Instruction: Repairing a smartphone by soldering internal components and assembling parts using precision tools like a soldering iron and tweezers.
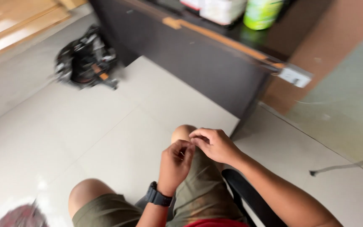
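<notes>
1. Person seated on a black chair (248, 197), olive-green shorts (198, 197), both knees bare, seen from above.
2. Left hand (175, 162) raised over the right thigh, fingers curled in toward the palm, fingertips meeting those of the other hand. A black wristwatch (158, 196) sits on the left wrist.
3. Right hand (215, 145) just beside it, fingers bent, thumb and forefinger pinched together where the two hands touch.
4. Whatever is pinched between the fingertips is too small and blurred to make out; cannot tell whether either hand grips anything. The contact point hangs above the right knee (182, 132), over the shorts.
5. Floor (106, 138) of pale glossy tiles under the legs.
6. Dark brown wooden table (206, 63) ahead of the knees, its front edge chipped to a lighter orange strip. A lime-green plastic container (261, 13) and a white box-like thing (223, 10) stand near that front edge.
7. White socket block (295, 75) at the table's right-hand corner.
8. Black mechanical device with orange parts (87, 59) lies on the floor off the table's left end, well apart from the hands.
9. Grey cable end (341, 167) lies on the floor to the right of the chair.
</notes>
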